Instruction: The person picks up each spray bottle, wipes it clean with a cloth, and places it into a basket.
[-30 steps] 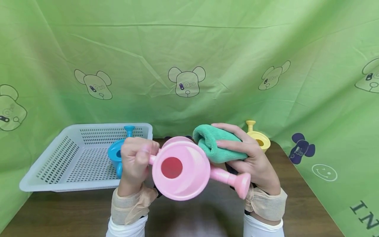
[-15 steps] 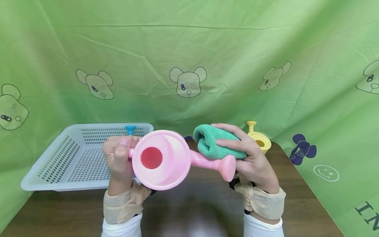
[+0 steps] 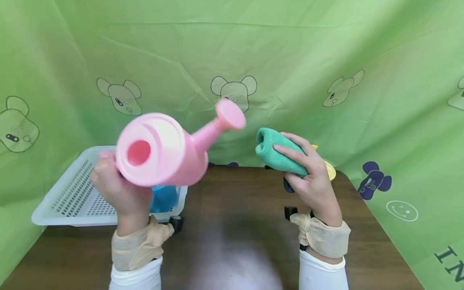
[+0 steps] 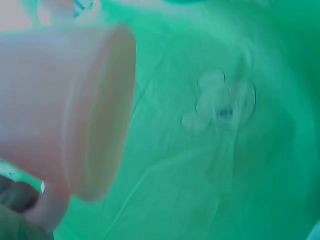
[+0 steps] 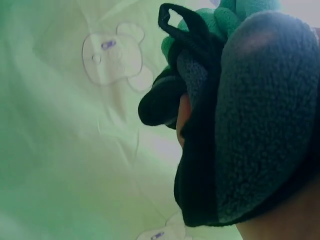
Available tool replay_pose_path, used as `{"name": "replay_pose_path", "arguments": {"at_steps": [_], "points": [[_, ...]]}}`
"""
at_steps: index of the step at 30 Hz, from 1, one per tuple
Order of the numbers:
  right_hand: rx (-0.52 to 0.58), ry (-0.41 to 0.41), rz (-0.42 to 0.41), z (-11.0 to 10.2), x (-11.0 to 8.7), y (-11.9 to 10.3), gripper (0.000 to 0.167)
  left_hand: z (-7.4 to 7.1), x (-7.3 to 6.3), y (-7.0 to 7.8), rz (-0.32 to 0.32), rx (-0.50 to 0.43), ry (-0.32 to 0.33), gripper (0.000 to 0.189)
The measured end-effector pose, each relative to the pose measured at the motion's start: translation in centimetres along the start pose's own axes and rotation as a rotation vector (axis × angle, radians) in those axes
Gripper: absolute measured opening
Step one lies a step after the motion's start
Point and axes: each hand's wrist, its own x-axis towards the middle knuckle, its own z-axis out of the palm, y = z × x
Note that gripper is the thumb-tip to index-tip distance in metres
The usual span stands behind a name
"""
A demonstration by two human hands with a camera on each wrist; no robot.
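My left hand (image 3: 117,191) grips the handle of a pink toy watering can (image 3: 177,159), raised in front of the basket. Its round opening faces the head camera, and its spout points up and to the right. The left wrist view shows the can's body and base (image 4: 102,117) close up, blurred. In my right hand (image 3: 313,179) is a bunched green cloth (image 3: 279,153), pinched between fingers and thumb, apart from the can. From the right wrist the cloth shows a dark grey fuzzy side (image 5: 267,115) with black edging and a hanging loop (image 5: 185,25).
A white perforated basket (image 3: 74,219) stands at the left on the brown wooden table (image 3: 235,225), partly hidden by my left hand. A blue watering can (image 3: 164,199) sits in it. Behind my right hand shows part of a yellow watering can (image 3: 330,171). Green printed curtain (image 3: 282,52) surrounds the table.
The pink watering can has moved left and up, away from the cloth, and its spout has swung upward. My right hand has shifted slightly up and right, still holding the cloth.
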Motion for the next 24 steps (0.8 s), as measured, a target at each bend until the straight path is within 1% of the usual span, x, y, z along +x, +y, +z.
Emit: {"name": "replay_pose_path", "arguments": {"at_steps": [1, 3, 5, 7, 9, 11, 13, 14, 17, 20, 22, 23, 24], "points": [[-0.017, 0.014, 0.004, -0.2, 0.0, 0.1, 0.063, -0.2, 0.6, 0.1, -0.064, -0.052, 0.024, 0.045], [-0.037, 0.036, 0.016, -0.5, 0.0, 0.2, 0.063, -1.0, 1.8, 0.1, -0.172, -0.223, 0.082, 0.051], [-0.041, 0.051, 0.025, -0.8, 0.0, 0.3, 0.062, -2.2, 2.9, -0.1, -0.22, -0.228, 0.087, 0.056], [-0.038, 0.056, 0.028, -1.0, 0.1, 0.2, 0.061, -3.7, 3.9, -0.5, -0.25, -0.176, 0.085, 0.059], [-0.033, 0.06, 0.025, -1.0, 0.1, 0.1, 0.061, -5.3, 4.6, -1.0, -0.273, -0.077, 0.094, 0.06], [-0.026, 0.058, 0.018, -1.0, 0.3, 0.0, 0.06, -6.6, 5.2, -1.5, -0.323, 0.019, 0.113, 0.06], [-0.02, 0.056, 0.014, -1.0, 0.4, -0.1, 0.059, -7.9, 5.6, -2.2, -0.35, 0.153, 0.104, 0.059], [-0.017, 0.057, 0.013, -1.0, 0.4, -0.1, 0.059, -8.4, 5.7, -2.6, -0.364, 0.243, 0.087, 0.058], [-0.011, 0.061, 0.015, -0.9, 0.5, -0.2, 0.059, -10.0, 6.0, -3.9, -0.386, 0.538, 0.001, 0.056], [0.0, 0.067, 0.016, -0.9, 0.5, -0.2, 0.06, -11.4, 6.2, -4.9, -0.406, 0.852, -0.121, 0.054], [0.008, 0.073, 0.016, -0.9, 0.5, -0.3, 0.06, -12.1, 6.3, -5.4, -0.407, 0.979, -0.21, 0.054], [0.012, 0.078, 0.015, -0.9, 0.5, -0.3, 0.06, -12.4, 6.4, -5.6, -0.409, 1.029, -0.257, 0.054], [0.016, 0.084, 0.012, -0.9, 0.5, -0.3, 0.06, -12.7, 6.4, -5.8, -0.396, 1.067, -0.298, 0.054]]}}
